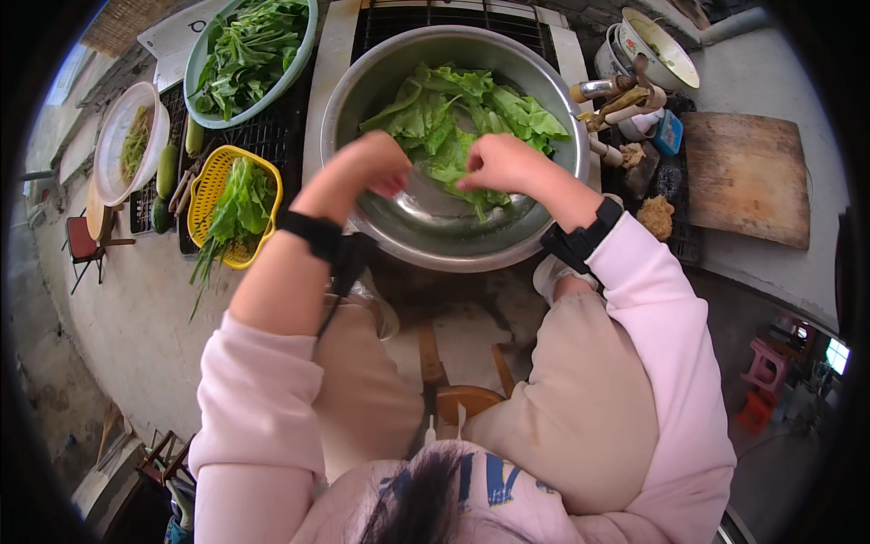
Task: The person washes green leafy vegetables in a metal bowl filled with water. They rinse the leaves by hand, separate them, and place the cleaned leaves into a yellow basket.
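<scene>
A large metal basin [340, 88] with water and green leafy vegetables [469, 112] stands before me. Over its left part is my left hand [380, 163], blurred, fingers curled; whether anything is between them cannot be told. My right hand [503, 163] is over the middle of the basin, its thumb and fingertips on the edge of a green leaf [452, 166]. Further leaves lie above and between the hands. To the left, a yellow plastic basket [198, 197] holds more leafy greens [238, 204], with long thin stalks hanging over its near rim.
At upper left stand a pale green basin [255, 112] of leaves and a whitish bowl [109, 156] of thin stalks, with green gourds [166, 170] nearby. On the right are enamel bowls [669, 61], a brush-like scrubber [656, 217] and a wooden board [747, 180].
</scene>
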The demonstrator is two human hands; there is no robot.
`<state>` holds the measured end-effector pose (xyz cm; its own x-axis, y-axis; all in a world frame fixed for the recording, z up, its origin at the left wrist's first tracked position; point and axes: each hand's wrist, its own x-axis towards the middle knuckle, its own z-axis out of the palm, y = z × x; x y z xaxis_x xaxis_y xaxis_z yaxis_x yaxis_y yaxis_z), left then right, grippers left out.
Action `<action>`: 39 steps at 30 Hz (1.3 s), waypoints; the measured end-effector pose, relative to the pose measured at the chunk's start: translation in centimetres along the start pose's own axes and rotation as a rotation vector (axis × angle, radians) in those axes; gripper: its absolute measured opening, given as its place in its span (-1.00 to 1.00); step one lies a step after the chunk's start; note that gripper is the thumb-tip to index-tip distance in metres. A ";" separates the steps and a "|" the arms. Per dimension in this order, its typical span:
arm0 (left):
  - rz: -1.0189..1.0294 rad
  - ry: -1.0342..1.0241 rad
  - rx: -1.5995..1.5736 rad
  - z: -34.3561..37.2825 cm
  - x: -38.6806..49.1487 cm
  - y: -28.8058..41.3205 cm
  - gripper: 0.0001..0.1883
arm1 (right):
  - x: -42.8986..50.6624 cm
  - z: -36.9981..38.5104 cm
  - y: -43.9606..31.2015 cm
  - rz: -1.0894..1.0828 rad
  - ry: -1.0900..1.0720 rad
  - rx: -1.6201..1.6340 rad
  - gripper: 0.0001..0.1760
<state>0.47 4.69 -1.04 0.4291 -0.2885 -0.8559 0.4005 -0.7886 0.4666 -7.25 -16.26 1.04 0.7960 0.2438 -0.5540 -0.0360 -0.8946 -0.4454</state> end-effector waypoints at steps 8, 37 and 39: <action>-0.086 0.228 -0.762 6.6 7.5 0.1 -0.72 | 6.7 4.9 3.4 0.240 0.327 0.205 -0.52; -0.126 0.044 0.184 3.7 4.8 -0.7 -0.72 | 5.4 2.9 3.6 0.433 -0.009 -0.019 -0.54; -0.033 0.025 -0.084 3.2 4.7 -1.0 -0.74 | 5.2 2.7 3.4 0.377 0.044 0.053 -0.64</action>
<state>-0.49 2.41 -6.30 0.4340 -0.2489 -0.8659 0.4809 -0.7487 0.4562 -4.88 -17.00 -5.19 0.7463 -0.1159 -0.6555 -0.3615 -0.8974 -0.2529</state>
